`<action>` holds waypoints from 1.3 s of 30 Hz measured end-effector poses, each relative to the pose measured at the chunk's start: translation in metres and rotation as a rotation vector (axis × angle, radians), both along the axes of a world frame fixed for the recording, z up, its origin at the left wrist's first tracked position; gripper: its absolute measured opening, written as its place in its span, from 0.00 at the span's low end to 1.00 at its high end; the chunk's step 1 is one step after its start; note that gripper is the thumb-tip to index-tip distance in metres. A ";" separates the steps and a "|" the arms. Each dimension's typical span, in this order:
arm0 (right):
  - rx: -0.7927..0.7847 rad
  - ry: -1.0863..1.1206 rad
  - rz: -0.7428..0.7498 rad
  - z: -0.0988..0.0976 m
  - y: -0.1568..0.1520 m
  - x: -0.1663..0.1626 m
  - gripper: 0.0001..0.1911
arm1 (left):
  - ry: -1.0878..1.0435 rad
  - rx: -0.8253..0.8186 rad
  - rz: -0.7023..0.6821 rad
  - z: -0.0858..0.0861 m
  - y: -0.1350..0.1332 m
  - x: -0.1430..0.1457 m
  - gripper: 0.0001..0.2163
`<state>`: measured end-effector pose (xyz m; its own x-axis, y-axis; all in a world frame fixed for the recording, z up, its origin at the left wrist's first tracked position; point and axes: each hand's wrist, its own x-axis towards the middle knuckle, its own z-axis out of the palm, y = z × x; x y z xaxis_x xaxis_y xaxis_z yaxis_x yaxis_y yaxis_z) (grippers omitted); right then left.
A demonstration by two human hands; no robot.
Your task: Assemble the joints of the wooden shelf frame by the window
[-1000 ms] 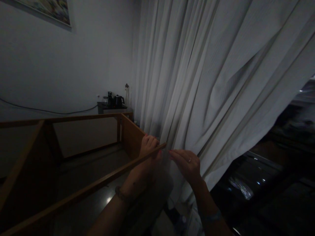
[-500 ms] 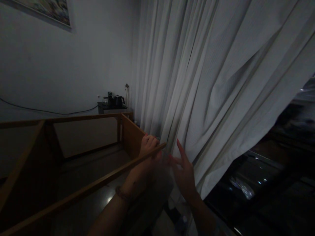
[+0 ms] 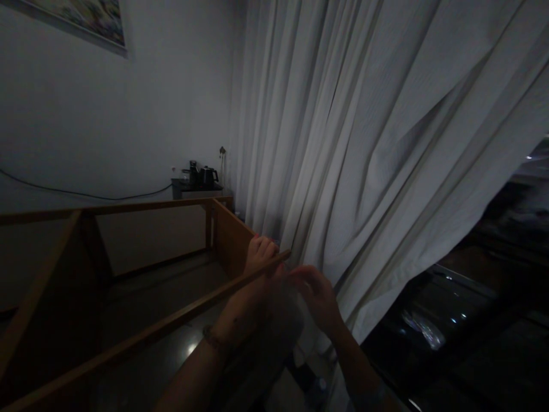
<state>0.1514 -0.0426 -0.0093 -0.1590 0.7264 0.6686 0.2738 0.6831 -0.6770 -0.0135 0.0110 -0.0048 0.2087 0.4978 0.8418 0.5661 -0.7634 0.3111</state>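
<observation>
A brown wooden furniture frame (image 3: 189, 309) with long rails and upright panels fills the lower left. My left hand (image 3: 259, 254) reaches under its front rail, fingers curled over the edge of the end panel (image 3: 231, 232) near the rail's tip. Close to that corner, just right of the rail's end, my right hand (image 3: 316, 294) has its fingers bent and drawn together. Anything between those fingertips is too dark and small to make out. A blurred grey shape (image 3: 285, 315) lies below and between my hands; I cannot tell what it is.
A long white curtain (image 3: 309, 143) hangs right behind my hands. By the far wall, a black kettle (image 3: 208, 175) stands on a small dark cabinet (image 3: 182, 187). A black cable (image 3: 111, 198) runs along the wall. Dark glass with reflections (image 3: 446, 309) shows at the right.
My right hand has moved slightly left toward the frame's corner, and its raised, spread fingers have bent together. The left hand keeps its hold on the frame.
</observation>
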 end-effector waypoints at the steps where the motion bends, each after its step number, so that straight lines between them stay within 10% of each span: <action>1: 0.068 -0.071 0.012 0.000 0.003 0.005 0.08 | -0.003 0.005 -0.001 0.000 0.001 0.000 0.05; 12: 0.285 -0.013 -0.052 0.011 0.013 -0.003 0.09 | 0.007 0.042 0.017 -0.001 0.003 0.001 0.04; 21: 0.014 0.383 -0.220 -0.002 0.003 -0.036 0.15 | 0.025 0.088 0.016 0.002 -0.005 0.002 0.04; 30: -0.035 0.225 -0.247 0.006 -0.002 -0.031 0.15 | 0.062 0.040 0.028 0.003 -0.005 0.001 0.03; 39: 0.485 -0.227 -0.360 0.004 0.004 0.007 0.08 | 0.016 0.062 0.019 -0.001 0.001 0.002 0.03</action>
